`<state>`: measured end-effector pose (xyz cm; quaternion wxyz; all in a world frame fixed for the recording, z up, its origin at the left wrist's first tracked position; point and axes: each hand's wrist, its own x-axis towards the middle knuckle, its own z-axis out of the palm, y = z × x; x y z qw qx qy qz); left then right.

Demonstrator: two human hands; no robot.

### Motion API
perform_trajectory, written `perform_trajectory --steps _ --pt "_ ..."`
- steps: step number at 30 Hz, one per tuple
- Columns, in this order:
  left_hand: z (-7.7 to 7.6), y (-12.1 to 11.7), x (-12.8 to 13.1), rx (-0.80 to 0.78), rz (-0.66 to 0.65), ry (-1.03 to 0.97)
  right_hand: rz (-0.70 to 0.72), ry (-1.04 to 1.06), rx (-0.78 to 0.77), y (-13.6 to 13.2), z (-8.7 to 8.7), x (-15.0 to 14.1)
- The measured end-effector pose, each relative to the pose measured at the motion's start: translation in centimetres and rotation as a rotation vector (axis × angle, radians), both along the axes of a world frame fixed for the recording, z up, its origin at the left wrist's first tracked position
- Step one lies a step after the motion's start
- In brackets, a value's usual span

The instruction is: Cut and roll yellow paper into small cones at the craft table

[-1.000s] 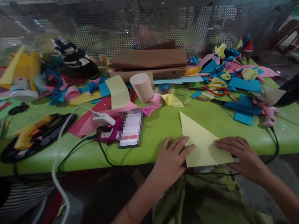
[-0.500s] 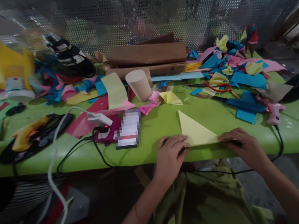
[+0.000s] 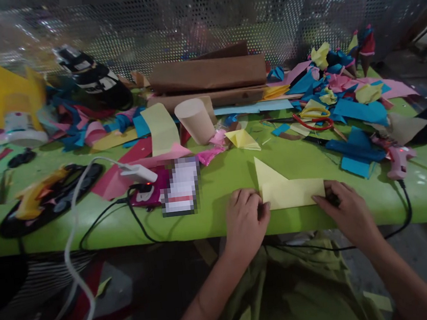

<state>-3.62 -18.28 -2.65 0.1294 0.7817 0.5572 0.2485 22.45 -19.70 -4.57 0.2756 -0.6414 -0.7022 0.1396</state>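
Note:
Near the front edge of the green table lies a pale yellow sheet of paper (image 3: 293,193). A rectangular flap faces me along its front, and a pointed corner sticks up behind it at the left. My left hand (image 3: 247,221) grips the sheet's left end, thumb at the lower corner and fingers curled. At the other end, my right hand (image 3: 346,206) pinches the right edge between thumb and fingers. Beyond the sheet sits a small folded piece of yellow paper (image 3: 243,140).
A phone (image 3: 181,187) and a white charger (image 3: 138,173) lie left of my hands. Farther back stand a beige paper cylinder (image 3: 195,122) and a brown paper bundle (image 3: 207,76). Red-handled scissors (image 3: 315,122) and a pink glue gun (image 3: 399,159) lie to the right, among coloured scraps.
The sheet's front edge has been turned up, so a rectangular flap now covers the lower part of the triangle. Both hands still hold its ends, with the right fingers raised to the flap's corner.

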Motion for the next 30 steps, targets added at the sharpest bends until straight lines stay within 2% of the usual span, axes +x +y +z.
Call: perform_trajectory --steps 5,12,14,15,17,19,21,30 --pt "0.3 0.4 0.4 0.012 0.007 0.113 -0.03 -0.08 0.036 0.1 -0.3 -0.3" --pt "0.5 0.5 0.6 0.011 0.028 0.19 -0.012 -0.15 0.002 0.1 -0.5 -0.4" --pt "0.2 0.3 0.7 0.066 0.034 0.181 -0.003 -0.161 0.0 0.1 -0.5 -0.4" --pt "0.1 0.1 0.8 0.111 0.011 0.178 0.0 -0.167 0.0 0.1 -0.5 -0.4" --pt "-0.2 -0.1 1.0 0.176 -0.117 0.189 -0.001 -0.18 0.005 0.1 -0.5 -0.4" --pt "-0.4 -0.4 1.2 0.167 -0.277 0.218 -0.002 -0.192 0.013 0.1 -0.5 -0.4" --pt "-0.5 -0.8 1.2 0.115 -0.365 0.252 0.003 -0.199 0.02 0.0 -0.5 -0.4" --pt "-0.7 -2.0 1.2 0.025 -0.396 0.356 -0.016 -0.137 0.031 -0.1 -0.2 -0.7"
